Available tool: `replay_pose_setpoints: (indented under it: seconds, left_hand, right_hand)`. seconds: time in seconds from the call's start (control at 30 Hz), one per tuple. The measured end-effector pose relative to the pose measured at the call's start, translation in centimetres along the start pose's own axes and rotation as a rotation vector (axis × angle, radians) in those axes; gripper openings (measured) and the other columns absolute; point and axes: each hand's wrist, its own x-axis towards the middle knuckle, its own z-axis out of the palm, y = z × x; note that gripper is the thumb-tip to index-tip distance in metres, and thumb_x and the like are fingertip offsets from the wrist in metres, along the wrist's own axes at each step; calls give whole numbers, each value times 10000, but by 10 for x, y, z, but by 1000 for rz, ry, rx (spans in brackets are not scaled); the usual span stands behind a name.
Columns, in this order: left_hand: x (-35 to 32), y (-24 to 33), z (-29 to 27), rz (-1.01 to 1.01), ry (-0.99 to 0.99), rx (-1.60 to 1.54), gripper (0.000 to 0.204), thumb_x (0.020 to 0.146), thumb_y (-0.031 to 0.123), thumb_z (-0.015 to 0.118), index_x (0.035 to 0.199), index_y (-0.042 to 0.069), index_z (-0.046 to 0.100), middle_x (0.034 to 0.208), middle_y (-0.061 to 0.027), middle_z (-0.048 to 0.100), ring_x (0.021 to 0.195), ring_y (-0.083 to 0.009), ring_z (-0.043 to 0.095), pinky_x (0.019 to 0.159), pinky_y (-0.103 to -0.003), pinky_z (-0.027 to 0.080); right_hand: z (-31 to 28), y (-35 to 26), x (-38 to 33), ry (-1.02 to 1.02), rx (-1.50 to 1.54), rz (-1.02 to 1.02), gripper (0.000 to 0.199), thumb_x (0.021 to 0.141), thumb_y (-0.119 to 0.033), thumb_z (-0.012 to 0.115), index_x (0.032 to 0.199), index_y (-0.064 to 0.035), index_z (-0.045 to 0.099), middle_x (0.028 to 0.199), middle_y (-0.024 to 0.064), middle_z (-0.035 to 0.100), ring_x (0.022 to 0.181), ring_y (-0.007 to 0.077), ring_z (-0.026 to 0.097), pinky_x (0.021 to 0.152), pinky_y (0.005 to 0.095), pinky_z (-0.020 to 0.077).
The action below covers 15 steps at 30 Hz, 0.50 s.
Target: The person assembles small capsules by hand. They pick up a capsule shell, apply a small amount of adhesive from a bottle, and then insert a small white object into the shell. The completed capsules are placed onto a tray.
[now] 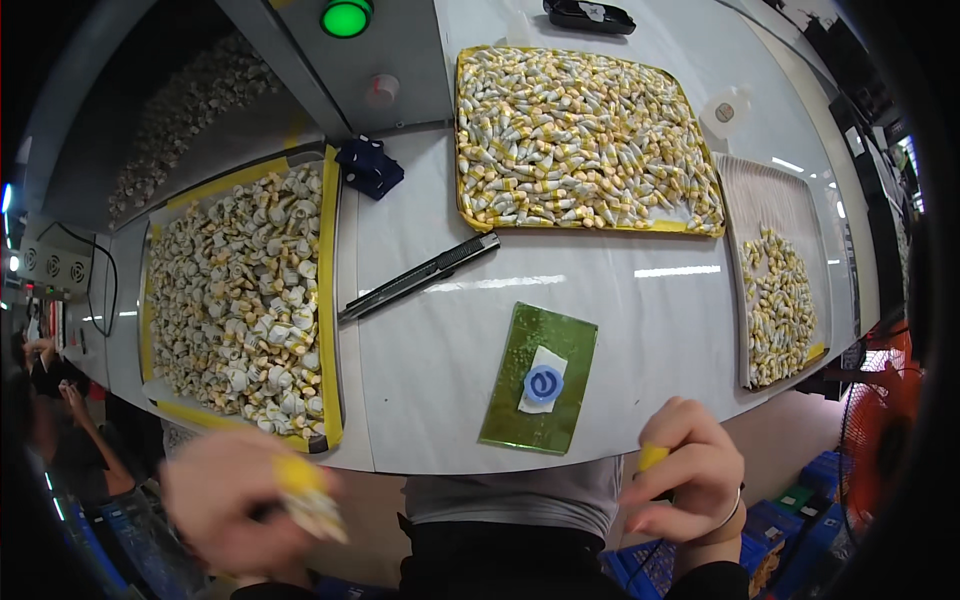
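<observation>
Your left hand (pixel 235 495), blurred, and right hand (pixel 690 470) both curl closed below the table edge (pixel 480 468), well apart.

left hand (pixel 235 497) motion-blurred, its yellow-white piece (pixel 308 500) indistinct
</observation>
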Motion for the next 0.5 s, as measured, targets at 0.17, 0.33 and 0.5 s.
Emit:
replay_pose_setpoints:
  seconds: [0.17,0.33,0.5]
  left_hand:
    - [24,-53,-57,-254,246,709,275,747,141,677,976,4,608,912,-129,633,850,-237,597,774,-323,445]
    - [106,-108,-90,-261,23,568,349,745,162,678,1045,7,593,945,-147,622,879,-261,597,787,-352,458]
    - [193,-201,-90,-85,199,779,352,782,202,632,1074,6,613,1029,-193,622,931,-315,607,800,-375,482]
  right_hand:
    - [-5,7,-16,321,-3,25,262,676,-302,746,632,-89,601,688,20,438,623,154,423,549,264,318]
    - [-12,2,-26,368,-87,-47,263,691,-280,721,631,-73,572,678,25,431,616,150,414,546,263,313]
    - [-13,-2,-30,391,-117,-83,241,705,-248,702,649,-55,569,683,35,445,615,149,415,547,263,311]
